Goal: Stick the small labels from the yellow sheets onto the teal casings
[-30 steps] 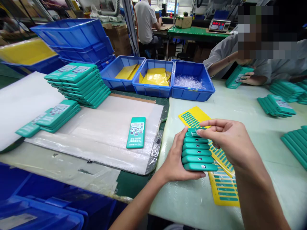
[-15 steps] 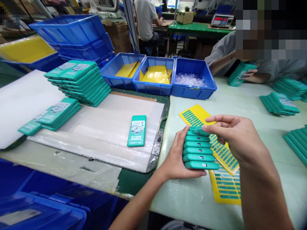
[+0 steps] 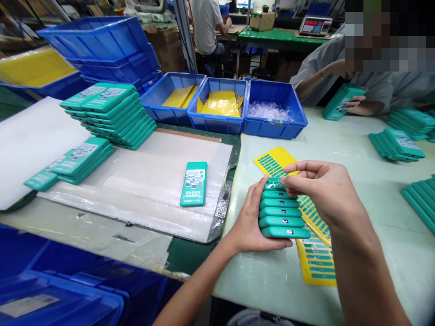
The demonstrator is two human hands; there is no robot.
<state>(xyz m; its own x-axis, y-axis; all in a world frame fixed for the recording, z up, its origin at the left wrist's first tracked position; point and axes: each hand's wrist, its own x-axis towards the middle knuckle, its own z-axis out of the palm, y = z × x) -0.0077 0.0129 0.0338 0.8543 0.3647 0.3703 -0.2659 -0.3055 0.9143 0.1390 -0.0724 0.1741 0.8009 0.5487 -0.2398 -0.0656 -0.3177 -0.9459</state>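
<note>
My left hand [image 3: 249, 222] is closed around a stack of several green power banks [image 3: 280, 222], thumb side below and fingers along the left. Their narrow ends face me, and the lower ones show small dark ports. At the end of the top one, my right hand [image 3: 314, 183] pinches a thin glossy strip of film [image 3: 274, 183]; the fingers partly cover it. Beneath and behind the stack lie yellow sticker sheets [image 3: 317, 277] with rows of green strips. One more power bank [image 3: 193, 184] rests label up on the white foam sheet [image 3: 152, 181] to the left.
Piled power banks [image 3: 112, 113] stand at the left. Along the back are blue bins holding yellow sheets [image 3: 222, 103] and clear plastic scraps [image 3: 270, 112]. Across the table, a co-worker's hand [image 3: 355, 102] holds a green power bank [image 3: 338, 103]. More stacks [image 3: 396, 145] sit at the right.
My right hand has moved slightly left across the end of the top power bank, and more of the glossy strip shows there. My left hand keeps its hold on the stack.
</note>
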